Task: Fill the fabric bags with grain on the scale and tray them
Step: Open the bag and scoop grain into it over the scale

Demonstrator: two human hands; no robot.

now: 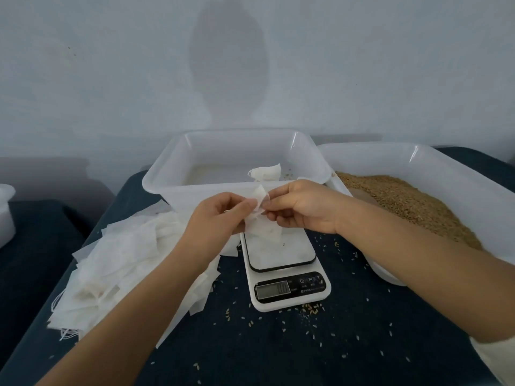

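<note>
A small white fabric bag point(261, 218) hangs above the platform of the white kitchen scale point(281, 260). My left hand point(216, 215) pinches its left edge and my right hand point(299, 206) pinches its right edge near the top. The scale's display reads 0.0. Behind the hands stands a white tray point(195, 165) with one bag point(266, 172) lying inside. A second white tub point(446, 174) at the right holds brown grain point(404, 201). A heap of empty fabric bags point(122, 263) lies at the left of the scale.
Everything sits on a dark blue cloth point(334, 344) strewn with loose grains around the scale. A white container point(5, 213) shows at the far left edge. A pale wall rises close behind the trays.
</note>
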